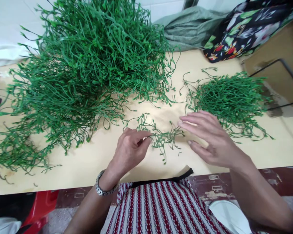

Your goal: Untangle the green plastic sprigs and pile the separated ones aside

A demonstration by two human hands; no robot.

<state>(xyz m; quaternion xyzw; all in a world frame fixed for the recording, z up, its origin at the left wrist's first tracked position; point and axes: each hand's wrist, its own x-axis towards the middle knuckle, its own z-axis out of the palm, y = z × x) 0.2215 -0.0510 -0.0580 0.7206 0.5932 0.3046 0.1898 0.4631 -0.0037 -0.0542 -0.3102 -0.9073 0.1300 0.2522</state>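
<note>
My left hand (132, 148), with a metal-banded watch (104, 185) on its wrist, pinches the end of a thin green sprig. Several green sprigs (164, 138), curly and bud-tipped, lie or hang between my two hands, just above the tabletop. My right hand (207, 138) is open, its fingers spread near the right tips of those sprigs. A large heap of the same green sprigs (92, 58) covers the back left. To the right, beyond my right hand, sits a smaller pile of sprigs (230, 97).
The pale table (88, 169) ends just in front of my striped apron (158, 208). A grey-green sack (188, 27), a floral bag (249, 31) and a cardboard box (280, 61) stand at the back right. Below the table are a red stool (42, 204) and a white round lid-like object (229, 216).
</note>
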